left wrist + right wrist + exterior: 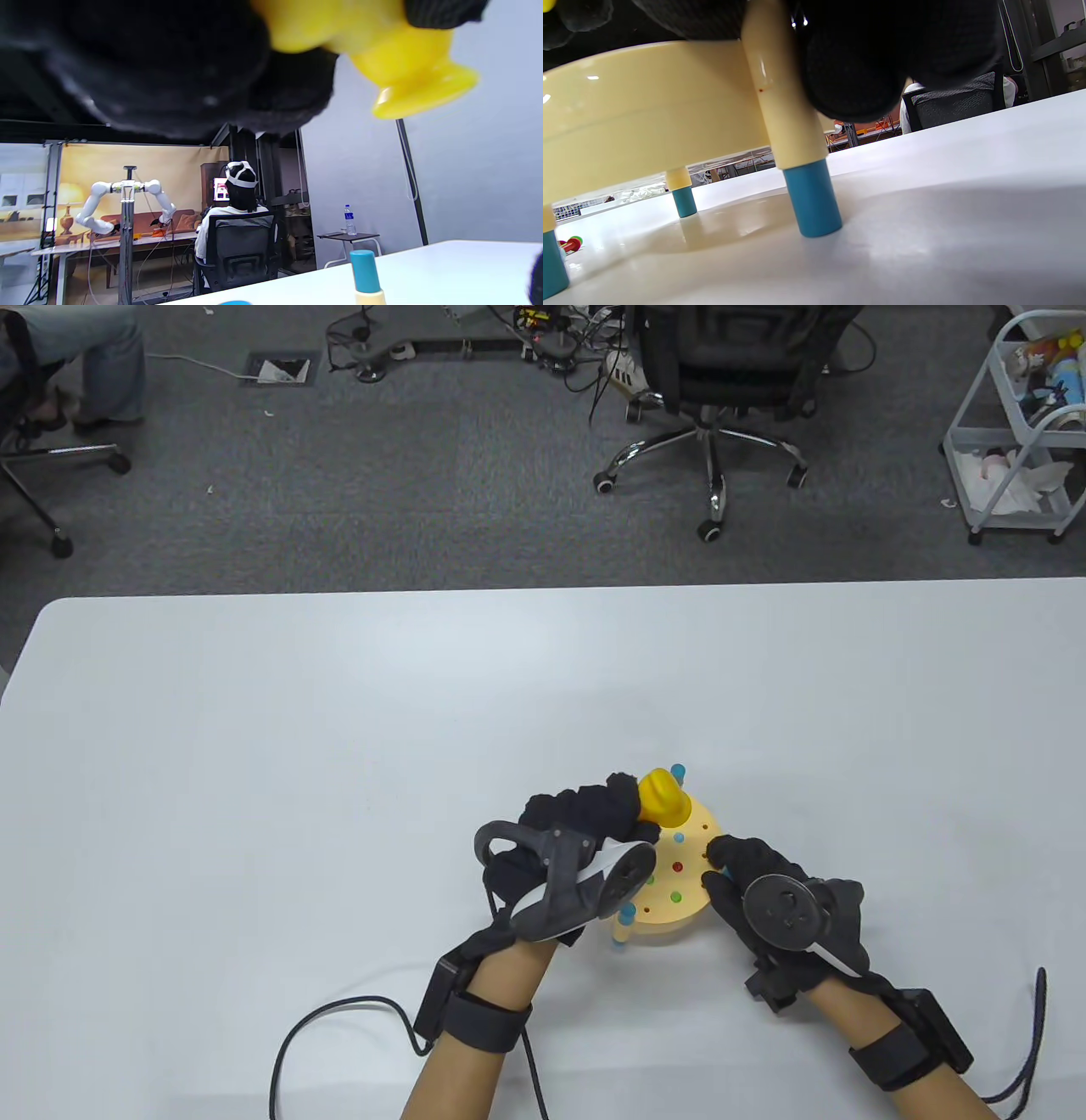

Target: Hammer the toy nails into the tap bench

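The round cream tap bench (691,899) stands on blue-tipped legs (810,199) near the table's front edge. Red, green and blue toy nails (679,866) sit low in holes in its top. My left hand (611,806) grips the yellow toy hammer (663,800), whose head hovers over the bench's far-left side. In the left wrist view the hammer's flared head (407,55) juts from my gloved fingers (169,63). My right hand (725,865) holds the bench's right rim, fingers (861,63) curled against a leg post. Underneath, the bench's underside (649,118) is lifted off the table.
A black cable (339,1018) loops on the white table (254,772) by my left wrist. Nail ends (570,243) show beneath the bench. Beyond the far edge are an office chair (721,381) and a white cart (1018,432). A seated person (237,212) faces away.
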{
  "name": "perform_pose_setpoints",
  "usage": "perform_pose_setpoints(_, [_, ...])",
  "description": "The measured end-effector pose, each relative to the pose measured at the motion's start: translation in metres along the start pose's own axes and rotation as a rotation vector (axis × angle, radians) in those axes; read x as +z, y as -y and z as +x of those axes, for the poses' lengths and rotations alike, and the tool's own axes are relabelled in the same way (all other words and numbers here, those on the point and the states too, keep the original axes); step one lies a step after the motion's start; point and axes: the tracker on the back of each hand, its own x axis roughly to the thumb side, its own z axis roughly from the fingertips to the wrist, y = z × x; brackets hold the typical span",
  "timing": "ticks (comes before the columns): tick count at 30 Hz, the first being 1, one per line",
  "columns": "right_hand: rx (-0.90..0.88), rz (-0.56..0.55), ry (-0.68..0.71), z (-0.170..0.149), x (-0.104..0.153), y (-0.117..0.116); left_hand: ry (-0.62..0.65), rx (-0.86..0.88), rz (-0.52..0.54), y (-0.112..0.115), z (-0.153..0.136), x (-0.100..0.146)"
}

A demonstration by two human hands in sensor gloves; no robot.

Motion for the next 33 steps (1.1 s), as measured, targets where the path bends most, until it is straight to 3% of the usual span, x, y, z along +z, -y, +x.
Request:
perform_pose_setpoints(6, [-0.013,0.006,-0.004,0.0,0.0,-0.001,-0.109,-0.051,-0.131,0.021,-0.042,0.031])
perform_pose_setpoints(10, [-0.031,0.005,-0.01,-0.002,0.0,0.0,-0.286,0.162,-0.19,0.052,-0.079,0.056])
perform_pose_setpoints(13, [-0.057,0.01,-0.013,-0.004,0.0,0.002,-0.35,0.25,-0.277,0.063,-0.093,0.062])
perform_pose_setpoints(17, [-0.117,-0.039,-0.057,-0.011,0.001,0.019,-0.388,0.313,-0.128,0.043,-0.094,0.062])
perform_pose_setpoints(21, [-0.094,-0.232,-0.04,-0.009,0.01,0.054,-0.328,0.339,0.092,0.003,-0.066,0.056])
perform_pose_setpoints(26, [-0.287,-0.351,0.117,0.015,0.034,0.088,-0.152,0.247,0.236,-0.044,0.013,0.037])
perform_pose_setpoints(29, [-0.409,-0.36,0.172,0.026,0.043,0.097,-0.082,0.128,0.309,-0.055,0.061,0.026])
perform_pose_setpoints(33, [-0.607,-0.338,0.149,0.016,0.043,0.102,-0.017,0.0,0.317,-0.046,0.114,0.01])
